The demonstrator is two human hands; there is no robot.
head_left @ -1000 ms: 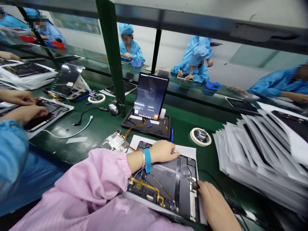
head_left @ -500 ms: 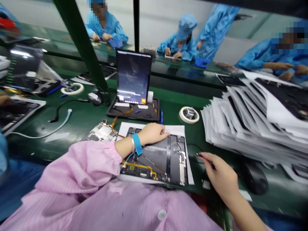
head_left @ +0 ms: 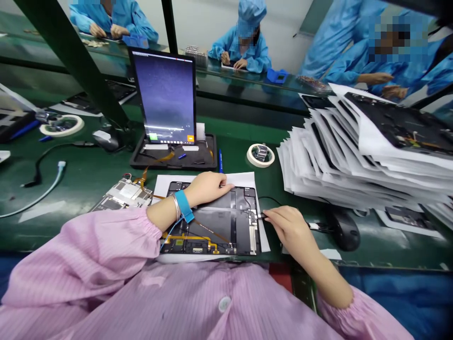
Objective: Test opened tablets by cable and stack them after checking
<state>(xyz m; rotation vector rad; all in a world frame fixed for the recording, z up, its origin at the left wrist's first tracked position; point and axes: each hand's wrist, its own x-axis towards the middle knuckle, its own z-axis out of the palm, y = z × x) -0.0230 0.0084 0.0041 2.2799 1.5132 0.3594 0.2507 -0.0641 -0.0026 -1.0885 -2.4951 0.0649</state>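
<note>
An opened black tablet [head_left: 226,226] with orange flex cables lies on a white sheet in front of me. My left hand [head_left: 207,186], with a blue wrist strap, rests on the tablet's far edge, fingers curled loosely and pressing down. At the tablet's right edge my right hand [head_left: 286,226] pinches a small dark cable plug [head_left: 261,216]. A metal-shielded circuit board [head_left: 122,194] lies to the left of the tablet, joined by an orange flex.
A lit upright tablet [head_left: 165,97] stands in a black tray [head_left: 173,158] behind. A tape roll [head_left: 261,155], a blue pen [head_left: 220,160], a black mouse [head_left: 342,229] and a tall stack of papered tablets [head_left: 368,156] lie to the right. People in blue work opposite.
The view tilted down and right. My right hand moved from the table beside the tablet to its right edge, pinching the plug there. My left hand stayed on the far edge.
</note>
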